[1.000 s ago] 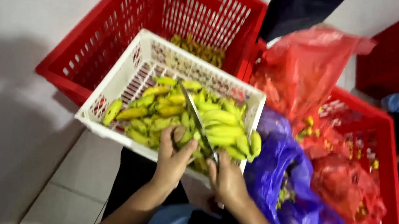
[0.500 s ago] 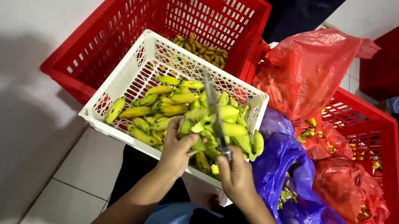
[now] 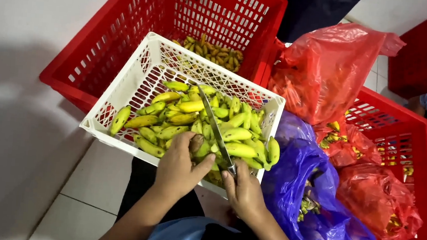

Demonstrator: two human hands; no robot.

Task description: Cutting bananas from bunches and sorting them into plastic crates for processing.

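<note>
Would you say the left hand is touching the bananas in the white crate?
Touching. The head view shows the left hand resting on the bananas at the near side of the white crate, its fingers curled over them beside the knife.

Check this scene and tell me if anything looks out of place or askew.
The white crate of bananas sits tilted, one end propped on the red crate behind and the near edge by the lap. The right hand holds a knife over the fruit; the left hand steadies a bunch. Nothing is spilled.
</note>
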